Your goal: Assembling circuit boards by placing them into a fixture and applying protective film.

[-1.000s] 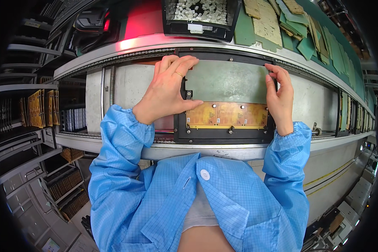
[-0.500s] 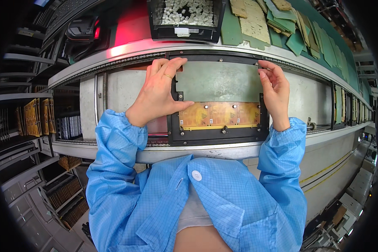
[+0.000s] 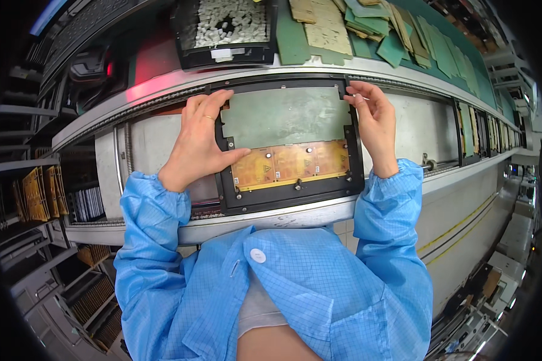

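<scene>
The left hand (image 3: 199,141) lay spread on the black frame (image 3: 289,198), its thumb on the yellow board (image 3: 292,163). The right hand (image 3: 373,123) pinched the frame's far corner. Both sides should probably be pressed evenly, so the frame sat flat on the conveyor rails (image 3: 162,90).

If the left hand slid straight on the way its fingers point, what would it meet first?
Probably the far rail of the conveyor; the left hand points up and away along the black frame's left edge. Depth is unclear.

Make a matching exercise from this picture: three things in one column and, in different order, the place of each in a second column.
Things:
1. left hand
2. right hand
3. yellow circuit strip

Places:
A. lower part of the black frame
B. on the frame's right edge
C. on the frame's left edge

Pairs: 1-C, 2-B, 3-A
</scene>
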Action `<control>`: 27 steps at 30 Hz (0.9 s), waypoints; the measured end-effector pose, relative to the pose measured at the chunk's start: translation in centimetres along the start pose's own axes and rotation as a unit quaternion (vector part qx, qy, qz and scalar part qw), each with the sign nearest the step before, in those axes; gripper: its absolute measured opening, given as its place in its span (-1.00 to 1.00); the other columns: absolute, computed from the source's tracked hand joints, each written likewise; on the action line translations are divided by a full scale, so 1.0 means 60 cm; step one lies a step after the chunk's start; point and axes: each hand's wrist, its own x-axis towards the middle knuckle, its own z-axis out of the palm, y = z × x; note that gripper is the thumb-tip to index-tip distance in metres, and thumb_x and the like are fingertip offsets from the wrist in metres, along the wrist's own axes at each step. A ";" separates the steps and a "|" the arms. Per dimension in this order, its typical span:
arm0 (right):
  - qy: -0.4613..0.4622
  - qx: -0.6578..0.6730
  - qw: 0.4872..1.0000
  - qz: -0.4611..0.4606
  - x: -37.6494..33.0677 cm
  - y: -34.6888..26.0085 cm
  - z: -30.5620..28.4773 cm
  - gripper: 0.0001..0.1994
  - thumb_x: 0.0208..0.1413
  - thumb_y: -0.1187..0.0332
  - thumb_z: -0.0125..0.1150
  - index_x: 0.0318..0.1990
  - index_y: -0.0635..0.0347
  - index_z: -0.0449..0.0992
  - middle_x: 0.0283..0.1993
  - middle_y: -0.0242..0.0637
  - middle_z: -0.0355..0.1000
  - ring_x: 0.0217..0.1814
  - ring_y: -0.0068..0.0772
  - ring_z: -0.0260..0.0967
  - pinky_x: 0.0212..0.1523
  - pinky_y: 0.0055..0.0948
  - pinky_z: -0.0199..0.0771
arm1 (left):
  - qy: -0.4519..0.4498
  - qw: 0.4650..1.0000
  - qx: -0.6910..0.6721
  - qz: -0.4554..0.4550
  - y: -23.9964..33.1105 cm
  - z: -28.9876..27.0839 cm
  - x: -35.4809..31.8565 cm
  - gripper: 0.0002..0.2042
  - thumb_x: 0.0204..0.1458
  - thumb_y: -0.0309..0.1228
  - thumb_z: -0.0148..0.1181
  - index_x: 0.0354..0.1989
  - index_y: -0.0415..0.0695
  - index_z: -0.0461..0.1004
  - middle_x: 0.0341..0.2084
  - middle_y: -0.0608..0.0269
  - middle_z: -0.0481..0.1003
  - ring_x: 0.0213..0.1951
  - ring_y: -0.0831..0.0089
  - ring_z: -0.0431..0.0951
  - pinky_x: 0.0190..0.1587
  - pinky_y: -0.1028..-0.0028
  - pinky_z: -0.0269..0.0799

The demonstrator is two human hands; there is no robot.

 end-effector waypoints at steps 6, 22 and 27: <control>0.001 0.017 1.000 0.007 0.001 0.007 0.000 -0.75 0.29 0.59 -0.03 0.07 0.39 0.44 0.00 -0.16 0.51 0.01 -0.44 0.47 0.09 -0.50 0.44 | 0.004 1.000 0.005 0.016 0.003 0.006 0.004 -0.07 -0.43 -0.37 0.58 0.25 -0.22 0.23 0.11 0.02 0.34 0.09 0.06 0.28 0.20 0.18 0.23; 0.013 0.016 1.000 -0.012 -0.008 0.007 -0.002 -0.76 0.28 0.60 -0.02 0.04 0.40 0.46 0.00 -0.18 0.52 0.03 -0.42 0.47 0.10 -0.51 0.43 | 0.003 1.000 0.007 0.017 0.012 0.009 0.010 -0.08 -0.45 -0.39 0.58 0.23 -0.19 0.25 0.05 0.08 0.37 0.03 0.10 0.30 0.17 0.20 0.24; 0.017 0.025 1.000 -0.010 -0.010 0.009 -0.006 -0.77 0.29 0.58 -0.02 0.04 0.40 0.46 0.00 -0.18 0.51 0.03 -0.41 0.48 0.10 -0.51 0.43 | -0.009 1.000 0.011 0.010 0.018 0.007 0.012 -0.10 -0.45 -0.40 0.58 0.21 -0.19 0.26 0.05 0.08 0.37 0.03 0.09 0.30 0.17 0.21 0.24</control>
